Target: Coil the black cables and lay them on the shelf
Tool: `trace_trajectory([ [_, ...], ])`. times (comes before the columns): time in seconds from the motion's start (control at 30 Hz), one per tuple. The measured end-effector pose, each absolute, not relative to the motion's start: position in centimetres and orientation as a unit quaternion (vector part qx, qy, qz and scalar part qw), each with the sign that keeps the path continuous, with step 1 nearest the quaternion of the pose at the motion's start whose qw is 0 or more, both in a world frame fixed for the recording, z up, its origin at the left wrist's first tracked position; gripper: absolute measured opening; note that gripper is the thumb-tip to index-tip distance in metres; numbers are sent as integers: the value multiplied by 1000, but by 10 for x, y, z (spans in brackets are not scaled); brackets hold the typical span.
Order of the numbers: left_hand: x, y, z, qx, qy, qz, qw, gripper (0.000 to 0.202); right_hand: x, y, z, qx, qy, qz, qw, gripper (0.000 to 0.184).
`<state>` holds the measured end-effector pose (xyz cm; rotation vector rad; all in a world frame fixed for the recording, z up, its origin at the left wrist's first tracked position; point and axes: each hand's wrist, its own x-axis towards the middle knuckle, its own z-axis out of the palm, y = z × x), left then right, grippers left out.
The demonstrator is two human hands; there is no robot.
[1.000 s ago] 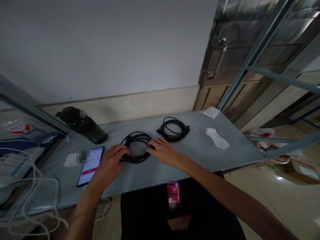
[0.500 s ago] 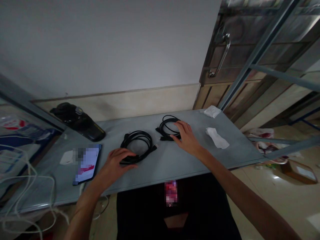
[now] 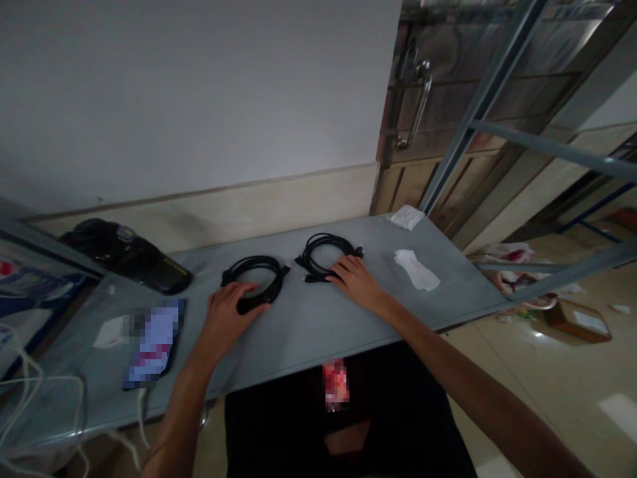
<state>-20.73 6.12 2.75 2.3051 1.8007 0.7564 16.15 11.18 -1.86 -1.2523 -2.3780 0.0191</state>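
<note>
Two coiled black cables lie side by side on a grey table (image 3: 318, 332). My left hand (image 3: 226, 315) rests on the near edge of the left coil (image 3: 256, 275), fingers curled over it. My right hand (image 3: 355, 282) lies flat on the near side of the right coil (image 3: 323, 255), fingers stretched out onto the cable.
A phone (image 3: 152, 342) with a lit screen lies left of my left hand. A black device (image 3: 124, 255) sits at the back left. White wrappers (image 3: 415, 269) lie at the right end, a white scrap (image 3: 110, 332) at the left. White cords (image 3: 44, 398) hang off the left corner. A metal frame (image 3: 462, 143) rises right.
My right hand left the left coil, reached to the right coil and now rests on its near side. My left hand stayed on the left coil. The view shifted right.
</note>
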Motion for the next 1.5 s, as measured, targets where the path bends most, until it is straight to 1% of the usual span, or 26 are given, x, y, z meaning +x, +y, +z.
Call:
trace_trajectory([
  [0.07,-189,50,21,759,580,295,8,58,160,111,-18,-457,-863,-2,213,32],
  [0.13,-166,34,15,758,560,333,-16,54,157,109,-17,-463,-864,-13,199,31],
  [0.27,-132,9,6,790,513,336,5,41,155,107,-16,-472,-863,-18,180,27],
  [0.37,-127,4,2,806,498,320,17,41,157,106,-13,-465,-866,-2,185,23],
  [0.43,-130,5,0,801,503,325,20,41,159,106,-10,-457,-865,24,205,22],
  [0.5,-132,6,-2,798,504,331,23,40,160,106,-4,-460,-851,67,243,21],
  [0.6,-133,6,-5,803,501,323,18,33,160,108,12,-476,-802,166,321,22],
  [0.73,-132,3,-9,809,502,306,13,29,157,108,52,-468,-710,274,450,35],
  [0.87,-132,2,-11,805,499,320,22,32,149,94,107,-405,-593,356,599,44],
  [0.93,-133,2,-9,806,489,332,33,37,142,80,133,-364,-552,382,646,45],
  [1.0,-132,0,-6,809,476,341,54,49,134,62,152,-325,-532,410,666,44],
  [1.07,-131,-3,-3,812,464,344,78,61,126,45,161,-301,-523,447,660,43],
  [1.13,-130,-7,1,817,452,343,105,65,118,31,159,-299,-522,477,641,44],
  [1.23,-130,-12,4,821,437,343,131,56,110,17,142,-332,-558,489,582,45],
  [1.37,-131,-13,4,804,454,353,149,36,111,9,113,-377,-673,461,438,47],
  [1.4,-131,-13,4,798,458,359,155,34,114,9,109,-379,-694,451,413,47],
  [1.47,-132,-13,4,787,455,380,170,34,123,9,105,-383,-716,433,392,49],
  [1.5,-133,-13,4,780,454,392,181,34,129,10,105,-389,-714,426,396,50],
])
